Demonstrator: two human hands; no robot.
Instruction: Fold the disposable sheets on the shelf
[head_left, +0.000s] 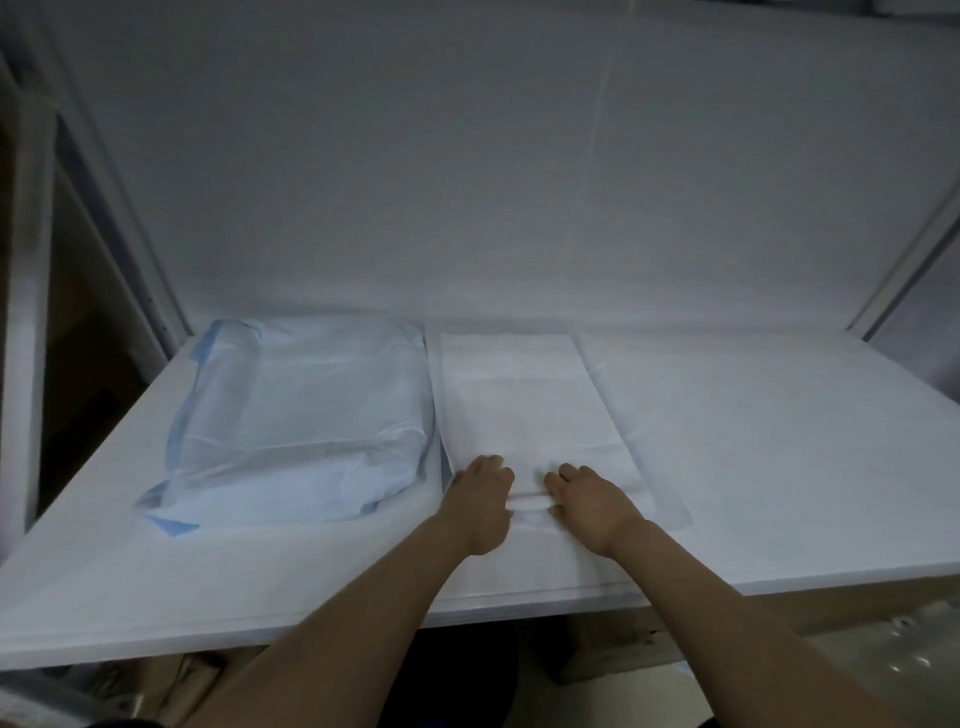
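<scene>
A: Hands first. Where were they?

B: Both were at the near end of the sheet (524, 410). The left hand (480, 501) lay palm down, its fingers curled over the near left corner, and the right hand (589, 501) lay palm down just beside it, fingers bent onto the cloth. Between the thumbs a small fold of the sheet stood up, so each hand seemed to be pinching that near edge. The fingertips were partly hidden, so I took it as a light grasp, not a tight one.

A: Which way did the sheet run?

B: Its long axis ran from the person toward the back wall (467, 182), the short near edge under the hands and the far edge close to the wall. It was a narrow folded strip.

A: How did it look?

B: White, thin, matte and flat, with faint creases across it. It lay on a wider white sheet layer whose edge showed along its right side and near right corner.

A: And where was all this?

B: In the middle of the shelf (208, 587), which was white.

A: Anything holding anything?

B: Just left of the sheet, almost touching it, lay a clear pack (296, 415) with pale blue folded sheets inside, wrinkled at its near end. Its long side ran the same way as the strip.
</scene>
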